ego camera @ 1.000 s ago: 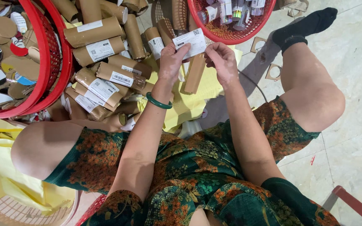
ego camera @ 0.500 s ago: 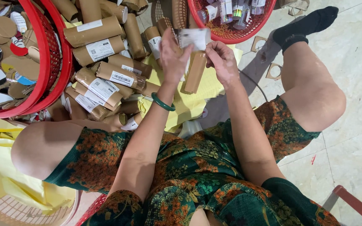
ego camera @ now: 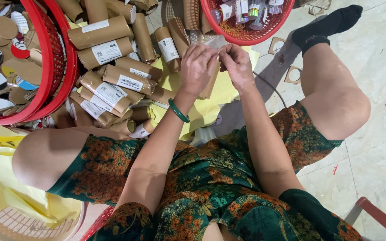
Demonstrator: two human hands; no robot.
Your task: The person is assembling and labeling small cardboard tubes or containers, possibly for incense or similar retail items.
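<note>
My left hand point(ego camera: 197, 67), with a green bangle on its wrist, and my right hand point(ego camera: 238, 64) meet over the upper end of a brown cardboard tube point(ego camera: 209, 87). The tube hangs tilted between them above yellow sheets point(ego camera: 211, 107). A pale white label point(ego camera: 218, 42) shows just above my fingertips, pinched by my left fingers against the tube's top. My right fingers close on the tube's upper end. Most of the label and the top of the tube are hidden by my fingers.
A pile of brown tubes with white labels point(ego camera: 112, 80) lies left of my hands. A red basket of cardboard discs point(ego camera: 54, 67) stands at the left and a red basket of small bottles point(ego camera: 246, 35) at the top. Cardboard rings point(ego camera: 293, 75) lie on the tiled floor. A woven basket point(ego camera: 14, 223) sits at the lower left.
My left hand has brought the white label down from above the tube onto its top end. Both hands have closed together around it.
</note>
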